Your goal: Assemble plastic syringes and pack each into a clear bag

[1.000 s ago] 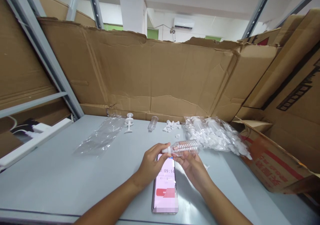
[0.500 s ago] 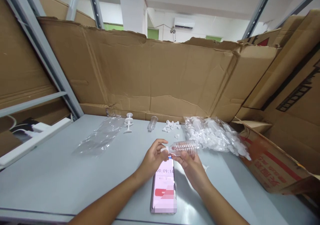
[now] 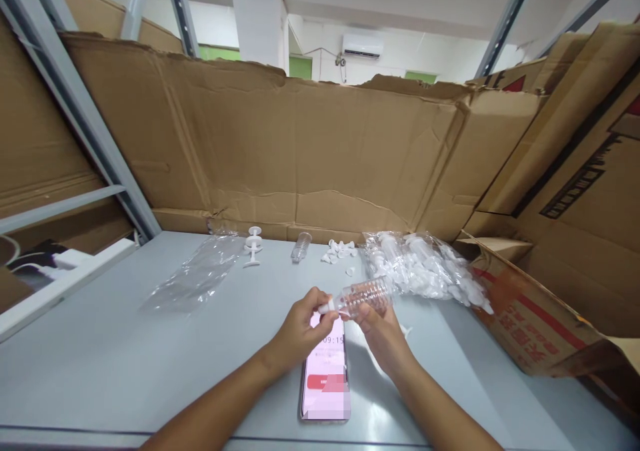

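Observation:
My right hand (image 3: 376, 324) grips a clear ribbed plastic bottle (image 3: 364, 295), held on its side above the grey table (image 3: 125, 364). My left hand (image 3: 304, 321) pinches the small white cap (image 3: 325, 305) at the bottle's left end. Both hands hover just above a phone (image 3: 325, 379) lying flat with a pink timer screen. A clear bag full of white and clear parts (image 3: 425, 266) lies right beside the bottle, to the right.
Several loose white caps (image 3: 339, 251), another ribbed bottle (image 3: 301, 245), a white plunger part (image 3: 253, 244) and an empty plastic bag (image 3: 197, 275) lie farther back. Cardboard walls (image 3: 310, 151) ring the table; an open cardboard box (image 3: 540, 317) sits at right. A metal frame (image 3: 85, 124) stands left.
My hands and the bottle have drifted slightly left and away from me, the bottle tilting up at its right end. The phone's timer has ticked on.

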A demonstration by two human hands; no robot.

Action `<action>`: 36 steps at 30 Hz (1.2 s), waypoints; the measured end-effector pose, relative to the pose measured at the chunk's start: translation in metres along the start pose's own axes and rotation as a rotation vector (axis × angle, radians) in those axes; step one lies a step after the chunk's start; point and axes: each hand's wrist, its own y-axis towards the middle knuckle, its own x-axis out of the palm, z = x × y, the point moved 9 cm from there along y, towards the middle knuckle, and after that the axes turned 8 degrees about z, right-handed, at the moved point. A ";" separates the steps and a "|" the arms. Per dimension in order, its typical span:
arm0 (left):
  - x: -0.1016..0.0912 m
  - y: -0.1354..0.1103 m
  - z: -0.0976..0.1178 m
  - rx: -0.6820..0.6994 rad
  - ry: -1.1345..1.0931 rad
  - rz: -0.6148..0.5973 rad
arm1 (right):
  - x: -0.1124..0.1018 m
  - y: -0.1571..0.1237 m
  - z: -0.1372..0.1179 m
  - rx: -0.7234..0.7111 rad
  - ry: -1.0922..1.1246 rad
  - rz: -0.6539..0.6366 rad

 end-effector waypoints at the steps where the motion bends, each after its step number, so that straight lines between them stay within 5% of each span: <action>1: -0.002 0.000 0.006 0.100 0.097 0.006 | 0.000 0.000 0.001 0.018 0.015 0.004; 4: 0.001 -0.004 0.022 0.341 0.257 -0.035 | -0.002 0.000 0.007 0.071 0.058 0.014; 6: 0.001 -0.004 0.023 0.362 0.244 -0.032 | -0.002 0.000 0.009 0.095 0.078 0.015; 9: -0.003 0.000 0.008 0.126 0.054 0.031 | -0.002 0.001 0.007 0.084 0.067 0.015; 13: 0.018 -0.003 -0.017 -0.318 -0.397 -0.067 | 0.002 0.003 0.000 0.000 -0.025 -0.034; 17: 0.028 -0.006 -0.024 -0.471 -0.550 -0.095 | 0.001 0.004 0.001 -0.044 -0.105 -0.045; 20: 0.017 -0.003 -0.019 -0.318 -0.354 -0.066 | 0.000 0.004 0.000 -0.069 -0.109 -0.052; 26: 0.006 -0.007 0.027 0.410 0.278 -0.041 | -0.005 0.006 0.009 0.023 0.019 -0.004; 28: 0.008 -0.010 0.032 0.511 0.318 -0.055 | -0.005 0.006 0.013 0.064 0.049 -0.006; 30: 0.005 -0.005 0.024 0.404 0.261 -0.027 | -0.007 0.006 0.015 0.077 0.059 0.018; 36: 0.016 -0.001 -0.023 -0.345 -0.314 -0.072 | -0.009 0.008 0.010 0.025 -0.023 0.038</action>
